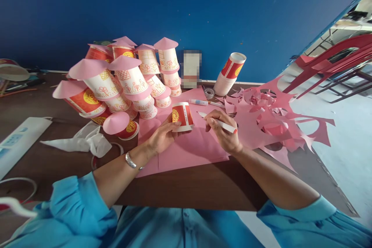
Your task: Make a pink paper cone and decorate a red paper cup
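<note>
In the middle of the head view, my left hand (163, 136) grips a red and white paper cup (183, 117) with a gold design, its side turned up toward me. My right hand (223, 131) holds a white marker pen (225, 125) with a red end, the tip pointing left toward the cup but apart from it. Beneath both hands lie pink paper sheets (192, 153). On the left stand several stacked cups (132, 81) with pink cone roofs, some bearing drawn orange flowers and windows.
A stack of paper cups (229, 75) leans at the back right beside a tape roll (209, 92). Another pen (198, 102) lies on the paper. Cut pink scraps (273, 120) cover the right side. A power strip (24, 141) and crumpled white plastic (90, 139) lie left. A blue wall (186, 11) stands behind.
</note>
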Action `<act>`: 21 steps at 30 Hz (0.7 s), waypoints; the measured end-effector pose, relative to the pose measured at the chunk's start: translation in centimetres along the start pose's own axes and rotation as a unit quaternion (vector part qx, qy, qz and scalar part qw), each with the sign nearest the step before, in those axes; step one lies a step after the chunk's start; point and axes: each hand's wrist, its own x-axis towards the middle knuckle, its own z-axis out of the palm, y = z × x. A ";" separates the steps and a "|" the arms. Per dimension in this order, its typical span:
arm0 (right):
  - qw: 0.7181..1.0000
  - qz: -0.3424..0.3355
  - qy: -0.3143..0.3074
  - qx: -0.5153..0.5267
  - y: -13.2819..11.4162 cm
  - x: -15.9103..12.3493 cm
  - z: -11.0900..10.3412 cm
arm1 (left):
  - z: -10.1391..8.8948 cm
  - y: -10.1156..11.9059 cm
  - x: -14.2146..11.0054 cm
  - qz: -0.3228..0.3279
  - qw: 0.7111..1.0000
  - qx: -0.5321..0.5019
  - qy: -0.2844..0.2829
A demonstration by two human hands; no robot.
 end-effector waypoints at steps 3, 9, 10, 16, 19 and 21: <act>0.998 -0.052 -0.015 -0.033 0.0 -0.6 0.4 | 0.1 0.0 0.1 0.004 1.000 0.004 0.000; 0.990 -0.109 -0.032 -0.079 0.9 -1.4 1.3 | -0.1 -0.1 0.2 -0.001 1.000 0.017 0.003; 0.989 -0.116 -0.033 -0.085 0.9 -1.4 1.3 | -0.2 -0.1 0.2 0.000 1.000 0.013 0.004; 0.974 -0.194 -0.038 -0.114 -1.0 -1.4 0.9 | -0.2 -0.2 0.3 0.006 1.000 0.013 -0.008; 0.971 -0.193 -0.069 -0.119 -2.2 -1.9 1.0 | -0.1 -0.2 0.3 0.018 0.999 0.033 -0.002; 0.976 -0.165 -0.075 -0.120 -2.7 -2.2 1.1 | 0.1 -0.2 0.3 0.023 0.999 0.046 0.005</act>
